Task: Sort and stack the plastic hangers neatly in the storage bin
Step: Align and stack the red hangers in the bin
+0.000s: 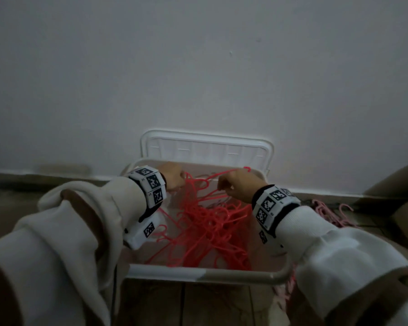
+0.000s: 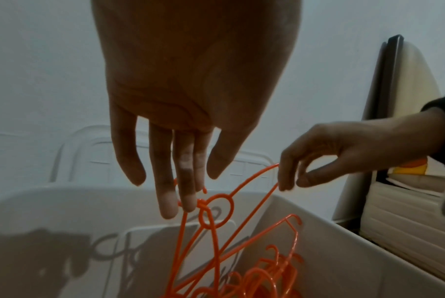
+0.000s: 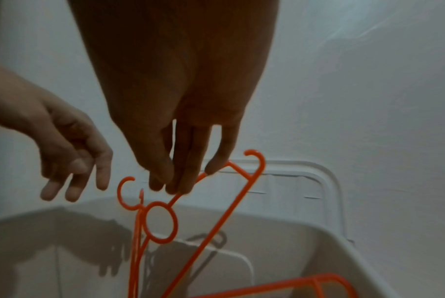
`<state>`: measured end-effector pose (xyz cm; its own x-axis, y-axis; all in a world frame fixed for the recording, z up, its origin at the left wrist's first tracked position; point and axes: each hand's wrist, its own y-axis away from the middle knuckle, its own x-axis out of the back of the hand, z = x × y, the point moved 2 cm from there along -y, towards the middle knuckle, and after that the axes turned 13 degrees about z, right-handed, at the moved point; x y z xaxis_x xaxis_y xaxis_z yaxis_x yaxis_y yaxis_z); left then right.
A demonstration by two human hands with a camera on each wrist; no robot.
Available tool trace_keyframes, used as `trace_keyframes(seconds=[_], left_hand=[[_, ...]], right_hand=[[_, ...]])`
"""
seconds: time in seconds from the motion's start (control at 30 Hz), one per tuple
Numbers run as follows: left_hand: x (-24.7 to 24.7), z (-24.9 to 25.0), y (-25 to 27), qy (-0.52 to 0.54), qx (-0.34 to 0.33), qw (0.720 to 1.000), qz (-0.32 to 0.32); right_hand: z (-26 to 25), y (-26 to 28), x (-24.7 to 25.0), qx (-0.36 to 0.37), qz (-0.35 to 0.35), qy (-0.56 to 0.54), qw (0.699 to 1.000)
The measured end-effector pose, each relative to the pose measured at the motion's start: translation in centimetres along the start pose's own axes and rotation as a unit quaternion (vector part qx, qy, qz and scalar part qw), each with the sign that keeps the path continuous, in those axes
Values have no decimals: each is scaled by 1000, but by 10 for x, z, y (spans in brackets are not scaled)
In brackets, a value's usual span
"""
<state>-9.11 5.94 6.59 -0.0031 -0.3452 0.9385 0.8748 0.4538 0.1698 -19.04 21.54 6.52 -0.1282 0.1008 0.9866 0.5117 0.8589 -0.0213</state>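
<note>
A white storage bin holds a tangled pile of red-orange plastic hangers. My right hand pinches one arm of a hanger and holds it above the pile, near the bin's far side. In the right wrist view, that hand grips the hanger just above its ring. My left hand hangs beside it with its fingers straight. In the left wrist view, the left hand has its fingertips at the hanger near the hook. I cannot tell whether they touch it.
The bin's white lid leans on the wall behind the bin. Pink hangers lie on the wooden floor to the right. A cardboard box stands at the far right. A cable runs down by my left sleeve.
</note>
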Motion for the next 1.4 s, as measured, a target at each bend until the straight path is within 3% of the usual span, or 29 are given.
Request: trace_keyframes(seconds=[0.17,0.3,0.37,0.57,0.7,0.93,1.03,1.17,1.4], left_hand=[[-12,-15,-16,-44,9,999,9],[-31,-22,-32,-39,19,999,-10],[-34,-23,-38,-27,37,999,14],[-44,-21,-52,81,55,994,53],[-45,-18,-56,151,24,985,81],[-27,-17,-55,94,-28,988,121],[-23,-21,-50,128,-48,982,131],[-17,-27,-42,287,-21,945,152],[-16,-47,-44,301,16,932,203]], right_hand=[[-17,-31,-3,83,39,110,990],[-9,-51,-23,15,-51,110,993],[-4,-55,-36,-5,-97,97,991],[7,-67,-34,18,-111,54,992],[6,-67,-21,38,-72,84,993],[6,-63,-6,60,-38,118,990],[7,-59,-2,80,-26,127,988],[6,-57,4,97,8,132,986],[10,-60,-1,52,30,103,993]])
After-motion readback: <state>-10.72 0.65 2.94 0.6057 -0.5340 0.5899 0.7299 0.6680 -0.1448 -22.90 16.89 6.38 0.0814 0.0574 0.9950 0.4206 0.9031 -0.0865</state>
